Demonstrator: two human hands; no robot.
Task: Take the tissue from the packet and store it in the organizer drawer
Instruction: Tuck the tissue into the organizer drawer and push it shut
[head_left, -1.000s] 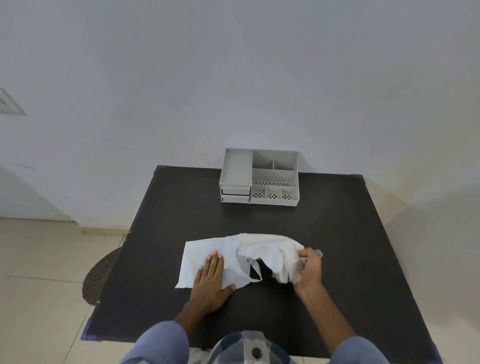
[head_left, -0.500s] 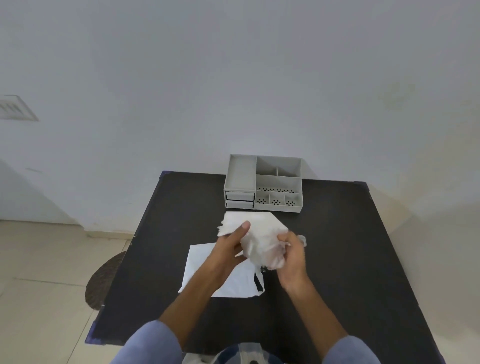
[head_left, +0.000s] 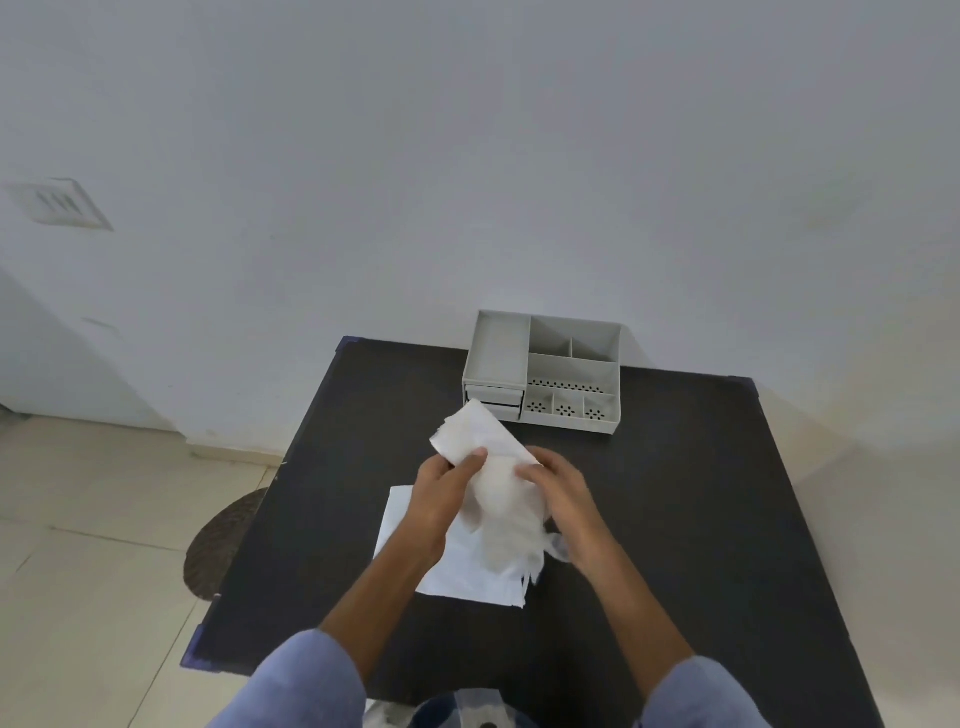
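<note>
While we have only the head view to work from, it shows the essentials: both hands hold one tissue (head_left: 485, 467) in the air above the near half of the black table (head_left: 675, 519). Our left hand (head_left: 441, 493) pinches the tissue's upper fold, thumb on top and fingers curled beneath; our right hand (head_left: 563, 499) closes on its right side, fingertips pressed against the paper, with the lower part of the grip blurred. We read the tissue's long axis as running from the far-left corner, which points toward the organizer (head_left: 543, 371), down to the ragged end hanging near the right wrist. One flat white packet (head_left: 441, 561) lies on the table directly under the hands, apparently emptied. The relation that governs the coming move is simple — the organizer stands beyond the fingers, at the far edge of the table against the wall, and its stacked drawers (head_left: 493, 404) sit on its left front, just past the tissue's leading corner. We count two drawer fronts, both seemingly pushed in, so we judge that one hand must release to pull a drawer out; the left hand is nearer to them. Counted: one tissue, one packet, one organizer, two drawers, several open compartments on top — their exact number we leave unstated.
</note>
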